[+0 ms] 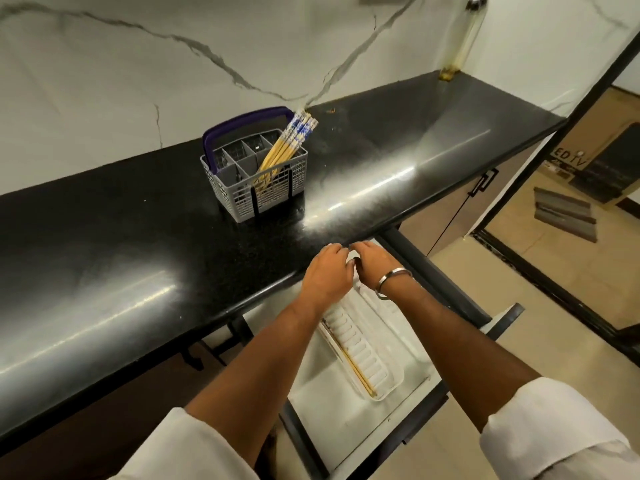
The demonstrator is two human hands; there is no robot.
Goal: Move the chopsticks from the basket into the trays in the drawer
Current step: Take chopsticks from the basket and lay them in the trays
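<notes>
Chopsticks (290, 144) stand bunched and leaning in one compartment of the grey basket (256, 174) on the black worktop (104, 237), while one more pair (353, 365) lies along the left edge of the white tray (372, 362) in the open drawer (346, 417). Over the tray's far end, the left hand (327, 273) reaches forward palm down with its fingers (334, 249) curled under at the worktop's edge, and whether they grip anything cannot be told. Just beside it, almost touching, the right hand (372, 263), a metal bangle (393, 282) on its wrist, bends its fingers (360, 245) downward the same way, their hold likewise hidden.
</notes>
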